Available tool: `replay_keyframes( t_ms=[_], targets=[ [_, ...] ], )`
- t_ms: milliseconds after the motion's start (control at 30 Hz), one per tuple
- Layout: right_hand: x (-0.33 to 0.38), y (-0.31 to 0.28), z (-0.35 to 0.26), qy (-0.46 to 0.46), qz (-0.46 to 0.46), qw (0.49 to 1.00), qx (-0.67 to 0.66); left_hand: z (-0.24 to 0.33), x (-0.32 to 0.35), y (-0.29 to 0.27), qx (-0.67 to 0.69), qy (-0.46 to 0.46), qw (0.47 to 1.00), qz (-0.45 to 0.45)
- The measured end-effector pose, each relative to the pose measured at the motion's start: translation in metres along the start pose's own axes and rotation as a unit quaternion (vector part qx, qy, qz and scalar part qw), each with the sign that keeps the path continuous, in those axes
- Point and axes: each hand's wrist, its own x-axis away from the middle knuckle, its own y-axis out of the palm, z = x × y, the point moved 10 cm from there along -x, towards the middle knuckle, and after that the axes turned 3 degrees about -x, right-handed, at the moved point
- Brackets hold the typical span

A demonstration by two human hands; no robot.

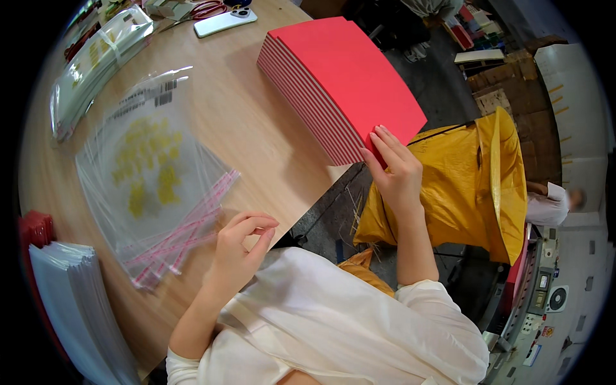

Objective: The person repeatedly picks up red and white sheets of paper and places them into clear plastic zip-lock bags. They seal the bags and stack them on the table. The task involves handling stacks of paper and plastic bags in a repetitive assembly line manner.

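Observation:
A tall stack of red boards or flat boxes (346,70), with pale stripes showing along its side, stands at the table's right edge. My right hand (396,168) rests on its near corner, fingers laid on the top face and thumb at the edge, gripping nothing. My left hand (240,253) hovers by the table edge nearest me, loosely curled, with a gap between thumb and fingers and nothing in it. To its left lie several clear plastic bags (144,173) with yellow print and pink-striped seal strips, overlapping in a loose pile.
A bundle of clear bags (102,67) lies far left, near a phone (224,22) and red-handled scissors (208,9). White packets (77,301) stand at the near left. Beyond the table's right edge hangs a yellow sack (449,186). Another person (547,205) is at the far right.

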Motion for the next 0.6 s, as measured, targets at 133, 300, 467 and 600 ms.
replay_keyframes(
  t_ms=[133, 300, 467, 600],
  targets=[
    [0.001, 0.000, -0.001, -0.011, 0.041, 0.999, 0.016, 0.002, 0.000, -0.002, -0.002, 0.000, 1.000, -0.002],
    [-0.001, 0.000, 0.006, 0.019, 0.048, 0.998, -0.030, 0.001, 0.001, -0.005, -0.005, -0.004, 1.000, 0.004],
    [-0.003, 0.001, 0.017, 0.066, 0.032, 0.993, -0.088, -0.003, 0.003, -0.004, 0.007, -0.013, 1.000, 0.000],
    [-0.003, 0.002, 0.018, 0.071, 0.026, 0.993, -0.092, -0.004, 0.003, -0.003, -0.001, -0.009, 1.000, -0.004]
  ],
)
